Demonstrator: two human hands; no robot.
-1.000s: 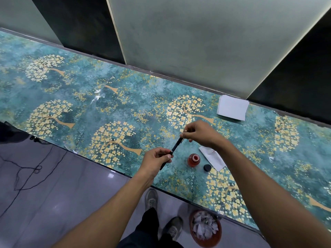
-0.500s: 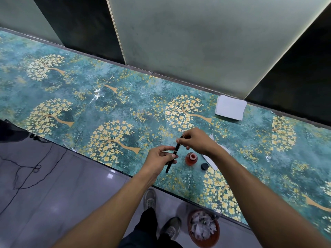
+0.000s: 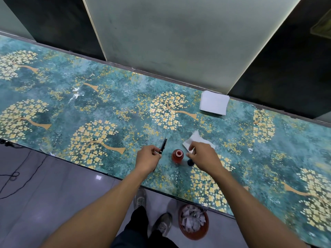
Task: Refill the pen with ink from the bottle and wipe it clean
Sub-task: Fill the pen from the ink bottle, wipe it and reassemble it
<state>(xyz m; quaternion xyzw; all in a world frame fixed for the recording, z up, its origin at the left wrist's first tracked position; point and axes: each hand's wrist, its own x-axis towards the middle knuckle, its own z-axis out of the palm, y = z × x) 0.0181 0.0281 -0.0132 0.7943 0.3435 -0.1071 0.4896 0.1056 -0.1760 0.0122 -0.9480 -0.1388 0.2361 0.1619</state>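
My left hand (image 3: 149,159) holds a black pen (image 3: 163,145) that points up and away over the table. A small ink bottle (image 3: 177,155) with red ink stands open just right of it, and its dark cap (image 3: 190,162) lies beside it. My right hand (image 3: 203,154) hovers over the cap, with its fingers at the near edge of a crumpled white tissue (image 3: 196,139). Whether the fingers grip the tissue is unclear.
A stack of white tissues (image 3: 214,102) lies at the far edge of the teal flowered table (image 3: 89,108). A round bin (image 3: 193,223) with used tissues stands on the floor by my shoes. Cables lie on the floor at left.
My right hand let go of the pen's far end and moved right to the tissue. The left hand keeps the pen alone. The camera has moved closer.
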